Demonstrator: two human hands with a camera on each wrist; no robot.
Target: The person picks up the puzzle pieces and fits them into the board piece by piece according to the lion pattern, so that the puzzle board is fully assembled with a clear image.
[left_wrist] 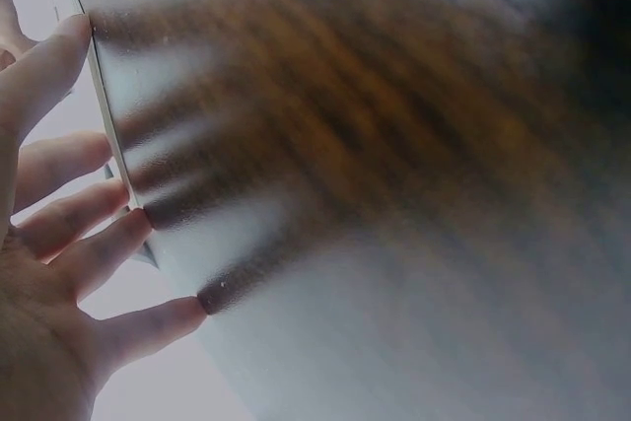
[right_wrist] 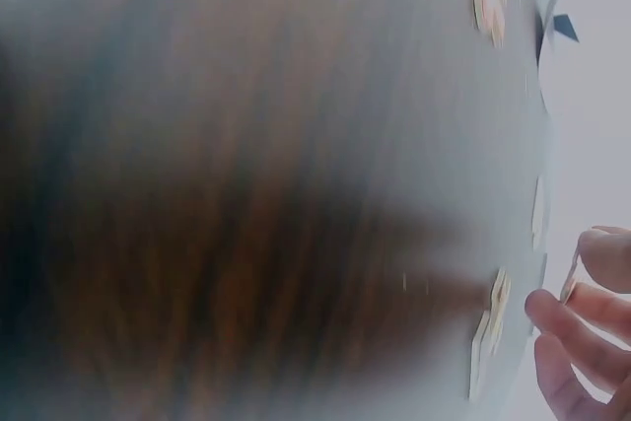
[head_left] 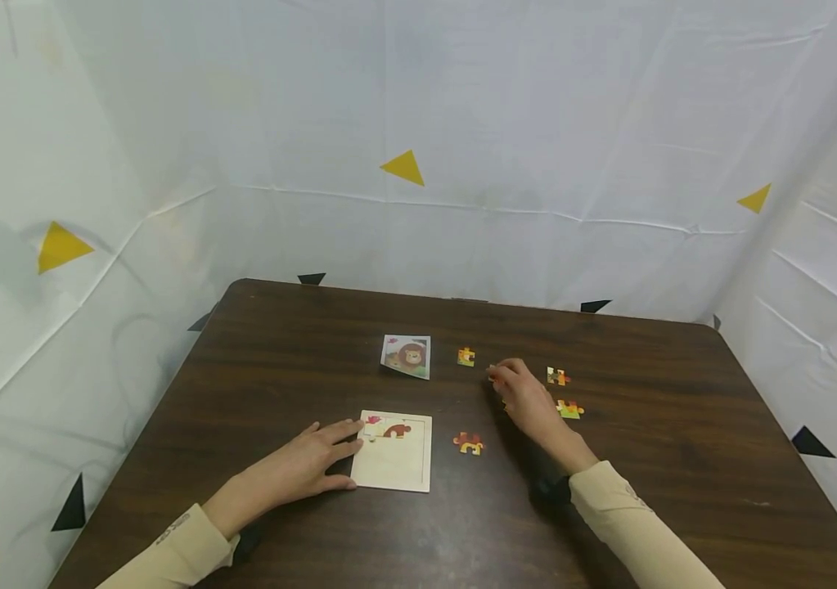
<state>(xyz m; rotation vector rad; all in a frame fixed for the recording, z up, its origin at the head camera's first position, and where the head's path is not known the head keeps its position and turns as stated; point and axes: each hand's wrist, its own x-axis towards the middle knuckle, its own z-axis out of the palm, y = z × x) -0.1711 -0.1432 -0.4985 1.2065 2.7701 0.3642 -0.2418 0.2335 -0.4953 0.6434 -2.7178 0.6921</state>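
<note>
My left hand (head_left: 300, 465) (left_wrist: 59, 263) has its fingers spread, the tips touching the left edge of a pale square puzzle board (head_left: 392, 466). Joined pieces with brown and pink patches (head_left: 393, 429) lie along the board's top. My right hand (head_left: 532, 402) (right_wrist: 592, 332), right of the board, pinches a thin puzzle piece (right_wrist: 572, 278) between thumb and fingers, held above the table. Another piece is partly hidden beneath that hand. A red-and-yellow piece (head_left: 469, 443) lies just right of the board.
A lion picture card (head_left: 407, 356) lies behind the board, one edge lifted. Loose pieces lie at the back (head_left: 465, 357) and right of my right hand (head_left: 557, 376), (head_left: 569, 409). White cloth walls surround the dark wooden table (head_left: 278, 343).
</note>
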